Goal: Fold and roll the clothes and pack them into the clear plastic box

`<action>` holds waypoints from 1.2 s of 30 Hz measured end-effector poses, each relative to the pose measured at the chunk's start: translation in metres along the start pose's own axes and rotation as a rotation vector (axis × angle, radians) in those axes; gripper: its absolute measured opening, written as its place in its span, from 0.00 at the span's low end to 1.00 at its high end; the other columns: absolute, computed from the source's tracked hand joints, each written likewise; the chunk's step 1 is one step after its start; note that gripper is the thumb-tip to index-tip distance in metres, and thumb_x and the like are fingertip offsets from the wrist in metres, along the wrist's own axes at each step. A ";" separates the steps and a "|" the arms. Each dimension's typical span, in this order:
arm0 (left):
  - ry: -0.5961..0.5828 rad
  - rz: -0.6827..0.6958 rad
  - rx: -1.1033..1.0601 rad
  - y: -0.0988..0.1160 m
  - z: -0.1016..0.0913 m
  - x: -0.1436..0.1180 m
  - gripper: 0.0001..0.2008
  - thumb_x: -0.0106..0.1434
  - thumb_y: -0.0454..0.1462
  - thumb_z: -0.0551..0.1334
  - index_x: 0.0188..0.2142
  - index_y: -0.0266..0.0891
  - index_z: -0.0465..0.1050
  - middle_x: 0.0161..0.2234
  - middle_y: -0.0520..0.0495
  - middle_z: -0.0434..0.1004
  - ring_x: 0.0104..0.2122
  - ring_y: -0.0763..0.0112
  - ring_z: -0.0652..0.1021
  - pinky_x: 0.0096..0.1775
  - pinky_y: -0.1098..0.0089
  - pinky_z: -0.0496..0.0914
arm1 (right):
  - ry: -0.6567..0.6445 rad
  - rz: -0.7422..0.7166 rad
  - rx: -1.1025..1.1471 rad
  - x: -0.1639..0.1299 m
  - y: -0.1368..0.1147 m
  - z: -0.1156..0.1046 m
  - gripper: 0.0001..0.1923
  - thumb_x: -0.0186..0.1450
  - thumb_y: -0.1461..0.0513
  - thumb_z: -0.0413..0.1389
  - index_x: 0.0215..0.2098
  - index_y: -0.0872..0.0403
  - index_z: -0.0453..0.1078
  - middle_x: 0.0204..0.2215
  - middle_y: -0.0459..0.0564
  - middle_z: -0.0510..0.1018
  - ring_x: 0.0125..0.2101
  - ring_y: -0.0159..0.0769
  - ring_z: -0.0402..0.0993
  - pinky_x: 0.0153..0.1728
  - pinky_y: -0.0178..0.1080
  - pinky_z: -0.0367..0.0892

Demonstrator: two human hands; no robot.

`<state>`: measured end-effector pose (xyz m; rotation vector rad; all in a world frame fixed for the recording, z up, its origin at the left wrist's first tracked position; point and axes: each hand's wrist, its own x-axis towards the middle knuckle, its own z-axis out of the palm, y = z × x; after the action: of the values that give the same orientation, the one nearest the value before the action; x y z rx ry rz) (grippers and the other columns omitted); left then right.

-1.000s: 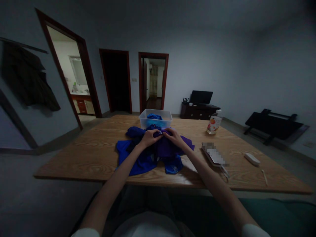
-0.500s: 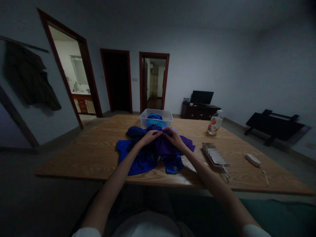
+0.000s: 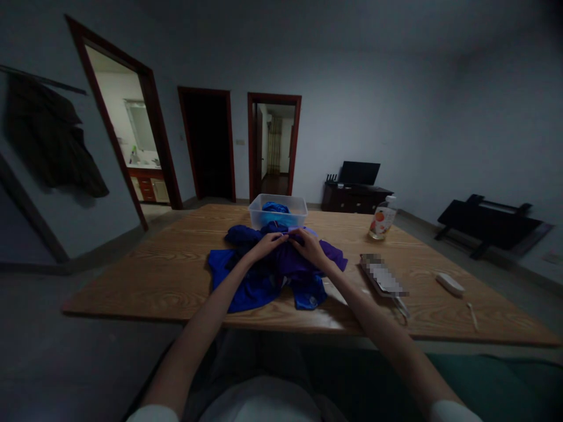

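A purple garment point(image 3: 290, 262) lies bunched over a pile of blue clothing point(image 3: 246, 290) at the middle of the table. My left hand point(image 3: 268, 244) is closed, its fingertips pinching the upper part of the purple garment. Close against it, my right hand point(image 3: 309, 246) pinches the same stretch of fabric, fingers bent. The fingertips of both hands almost meet, and the exact bit of cloth between them is too small to make out. Just behind the hands stands a clear plastic bin point(image 3: 278, 202) with bright blue fabric point(image 3: 276, 208) inside.
On the wooden table point(image 3: 145, 275), a bottle point(image 3: 382, 220) with a fruit label stands at the right. Nearer are a blurred-out flat item point(image 3: 383, 276), a white oval object point(image 3: 450, 284) and a thin pale stick point(image 3: 472, 316). A TV stand point(image 3: 354, 198) is against the far wall.
My right hand has shifted very slightly, its fingers curling a little more over the purple fabric. The left hand and the other things look the same.
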<state>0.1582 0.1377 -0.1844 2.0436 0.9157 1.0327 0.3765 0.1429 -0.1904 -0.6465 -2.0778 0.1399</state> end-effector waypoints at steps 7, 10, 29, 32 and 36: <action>0.143 0.075 0.317 0.001 0.003 -0.004 0.27 0.69 0.58 0.53 0.42 0.38 0.76 0.40 0.46 0.80 0.41 0.64 0.78 0.43 0.70 0.68 | -0.037 0.087 0.075 0.002 0.001 -0.007 0.15 0.73 0.50 0.52 0.47 0.52 0.70 0.42 0.50 0.78 0.42 0.39 0.75 0.45 0.40 0.69; 0.212 0.122 0.577 0.002 0.006 -0.008 0.24 0.70 0.55 0.53 0.47 0.40 0.75 0.44 0.43 0.79 0.44 0.62 0.79 0.45 0.70 0.69 | -0.102 0.136 0.129 0.003 0.008 -0.009 0.18 0.72 0.47 0.53 0.46 0.52 0.70 0.40 0.49 0.78 0.41 0.39 0.75 0.44 0.39 0.70; 0.204 0.023 0.400 0.014 0.002 -0.010 0.27 0.68 0.58 0.54 0.46 0.42 0.79 0.44 0.45 0.82 0.44 0.60 0.81 0.47 0.68 0.71 | -0.071 0.081 0.048 -0.003 0.022 0.002 0.19 0.71 0.48 0.54 0.48 0.52 0.75 0.45 0.53 0.80 0.41 0.44 0.76 0.46 0.45 0.72; 0.165 0.013 0.293 0.011 0.003 -0.008 0.27 0.68 0.58 0.54 0.46 0.40 0.79 0.46 0.44 0.82 0.46 0.60 0.80 0.49 0.68 0.71 | -0.074 0.017 -0.045 -0.003 0.020 0.003 0.17 0.73 0.51 0.53 0.50 0.52 0.74 0.47 0.54 0.79 0.44 0.44 0.75 0.49 0.45 0.70; 0.095 0.011 0.182 0.001 0.003 -0.004 0.29 0.68 0.58 0.55 0.49 0.37 0.79 0.49 0.43 0.81 0.48 0.60 0.79 0.52 0.66 0.70 | -0.082 -0.069 -0.228 -0.006 0.014 0.001 0.16 0.74 0.55 0.52 0.55 0.51 0.72 0.50 0.57 0.77 0.48 0.46 0.74 0.50 0.46 0.69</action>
<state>0.1592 0.1335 -0.1858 2.1650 1.0829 1.0955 0.3839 0.1523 -0.2005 -0.7154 -2.2121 -0.1137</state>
